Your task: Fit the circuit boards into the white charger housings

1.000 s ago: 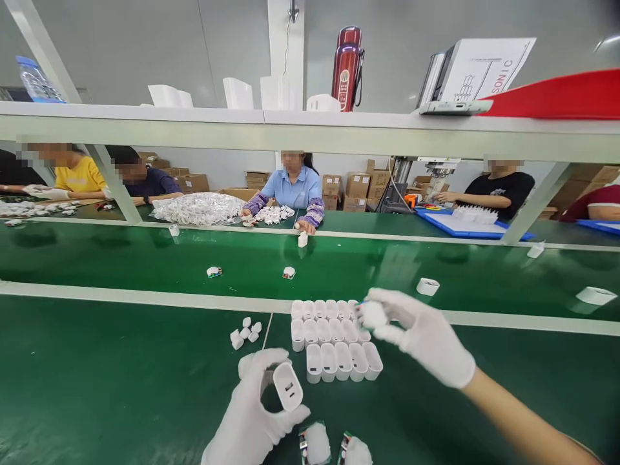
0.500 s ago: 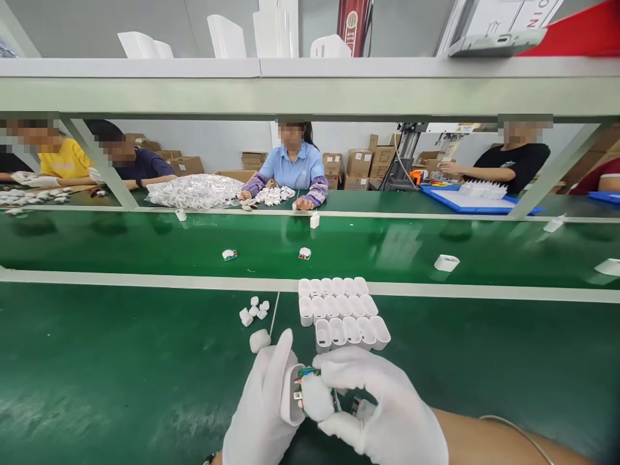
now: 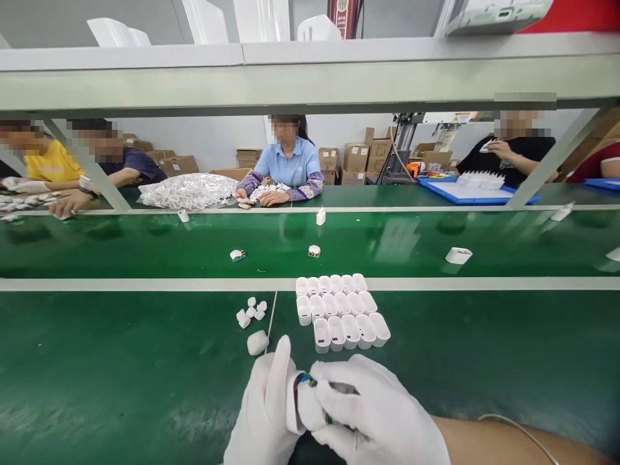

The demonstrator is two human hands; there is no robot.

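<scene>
In white gloves, both my hands meet low in the middle of the head view. My left hand (image 3: 264, 410) is wrapped round a white plastic housing (image 3: 291, 403), its open end facing right. With its fingers, my right hand (image 3: 372, 407) grips a small circuit board (image 3: 309, 408) with a white cover, partly inside that open end. Much of the board is hidden by the fingers and the housing wall. Just beyond my hands, several white open-topped housings (image 3: 351, 332) stand upright in three rows. Left of them lie a larger white lump (image 3: 258, 343) and several small white pieces (image 3: 251, 312).
Past a pale rail (image 3: 145, 285) runs a green belt (image 3: 387, 248) carrying two board pieces (image 3: 314, 251) and white housings (image 3: 458, 256). Opposite sit several co-workers, one in a blue shirt (image 3: 288, 161) beside a bag of white parts (image 3: 191, 192). A shelf beam (image 3: 310, 81) crosses overhead.
The circuit board has gone deeper into the housing, with my right fingers closer to my left hand. Pieces on the belt have shifted right. The view has tilted slightly.
</scene>
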